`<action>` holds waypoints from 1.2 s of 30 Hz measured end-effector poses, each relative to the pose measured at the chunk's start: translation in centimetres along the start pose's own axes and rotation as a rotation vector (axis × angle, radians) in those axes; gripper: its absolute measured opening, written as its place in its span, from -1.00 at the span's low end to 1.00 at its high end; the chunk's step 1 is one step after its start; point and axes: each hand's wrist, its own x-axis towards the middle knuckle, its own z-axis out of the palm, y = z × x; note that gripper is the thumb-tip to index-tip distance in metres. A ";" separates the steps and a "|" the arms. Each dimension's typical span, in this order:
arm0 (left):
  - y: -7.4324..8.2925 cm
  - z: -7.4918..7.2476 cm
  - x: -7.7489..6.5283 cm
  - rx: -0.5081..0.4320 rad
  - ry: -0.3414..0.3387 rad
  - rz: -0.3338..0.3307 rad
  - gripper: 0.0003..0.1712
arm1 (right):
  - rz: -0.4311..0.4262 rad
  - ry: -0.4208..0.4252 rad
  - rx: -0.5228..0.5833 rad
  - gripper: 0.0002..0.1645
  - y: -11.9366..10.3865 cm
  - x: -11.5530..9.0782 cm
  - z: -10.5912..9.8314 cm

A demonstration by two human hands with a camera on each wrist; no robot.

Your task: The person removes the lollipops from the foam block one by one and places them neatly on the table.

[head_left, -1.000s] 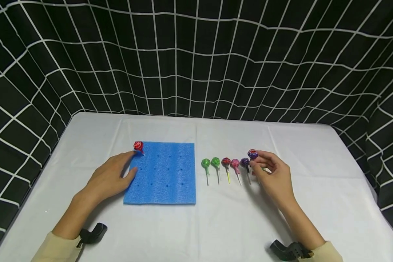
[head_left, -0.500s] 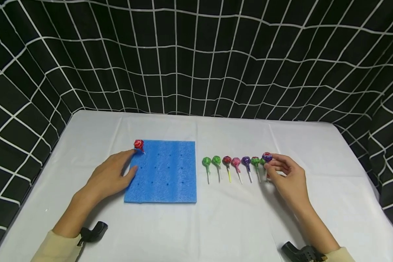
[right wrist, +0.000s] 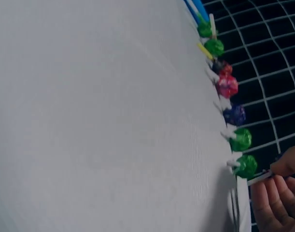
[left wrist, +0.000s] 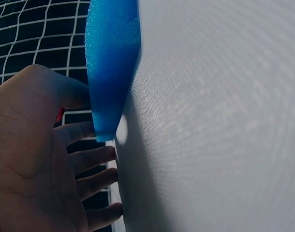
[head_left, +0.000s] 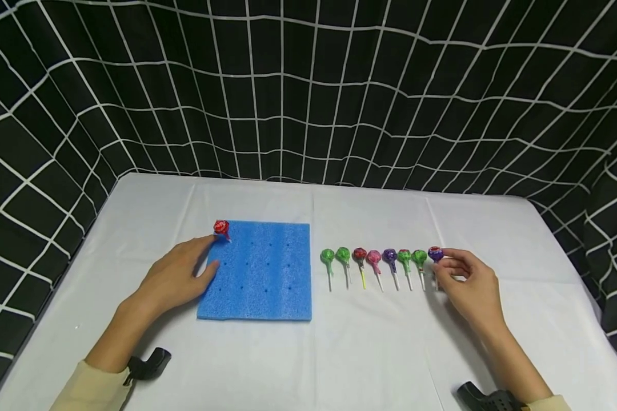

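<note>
My right hand [head_left: 470, 285] pinches a purple-wrapped lollipop [head_left: 435, 254] at the right end of a row of lollipops. In the right wrist view, its white stick [right wrist: 259, 179] juts out from between thumb and fingers. Relaxed fingers of my left hand [head_left: 172, 277] rest at the left edge of a blue foam board [head_left: 257, 274] with rows of small holes. In the left wrist view the thumb and forefinger touch the foam's side [left wrist: 111, 72], the other fingers spread below. A red lollipop [head_left: 221, 227] stands in the board's far left corner, just beyond the left fingertips.
Between board and right hand, several lollipops lie side by side, heads away from me: green [head_left: 327, 255], red [head_left: 360, 254], pink [head_left: 373, 257], purple [head_left: 389, 256] and more green [head_left: 419, 257]. A white cloth [head_left: 370, 354] covers the table. Black white-gridded fabric [head_left: 308, 91] hangs behind.
My right hand has moved right with the purple lollipop and lowered it to the row's end, uncovering the green lollipops beside it. My left hand has stayed at the board.
</note>
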 end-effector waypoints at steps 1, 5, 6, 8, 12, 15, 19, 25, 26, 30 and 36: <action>0.0 0.0 0.0 0.001 -0.002 0.000 -0.30 | -0.002 0.000 -0.016 -0.60 0.2 0.1 -0.1; -0.1 -0.3 -0.1 0.004 -0.004 -0.002 -0.30 | -0.006 -0.011 -0.056 -0.62 0.5 0.5 -0.2; -0.2 -0.4 -0.1 0.005 -0.005 -0.002 -0.30 | -0.003 -0.015 -0.062 -0.62 0.5 0.6 -0.2; -0.2 -0.4 -0.1 0.005 -0.006 -0.003 -0.30 | 0.003 -0.023 -0.076 -0.62 0.6 0.7 -0.3; -0.2 -0.5 -0.1 0.006 -0.008 -0.005 -0.30 | 0.008 -0.028 -0.118 -0.64 0.8 1.0 -0.3; -0.2 -0.4 -0.1 0.006 -0.006 -0.003 -0.30 | -0.005 -0.041 -0.173 -0.65 0.9 1.3 -0.3; -0.1 -0.3 -0.1 -0.001 -0.006 -0.002 -0.30 | -0.007 -0.074 -0.230 -0.64 1.1 1.5 -0.4; 0.0 -0.1 -0.1 -0.004 -0.004 -0.005 -0.30 | -0.005 -0.094 -0.260 -0.63 1.3 1.8 -0.6; 0.0 -0.1 -0.1 -0.002 -0.004 -0.004 -0.30 | -0.005 -0.093 -0.262 -0.63 1.3 1.9 -0.6; 0.1 -0.1 -0.1 0.005 -0.004 -0.002 -0.30 | -0.005 -0.095 -0.267 -0.62 1.4 1.9 -0.6; 0.1 -0.1 -0.1 0.004 -0.004 0.005 -0.30 | -0.008 -0.091 -0.277 -0.59 1.5 1.7 -0.6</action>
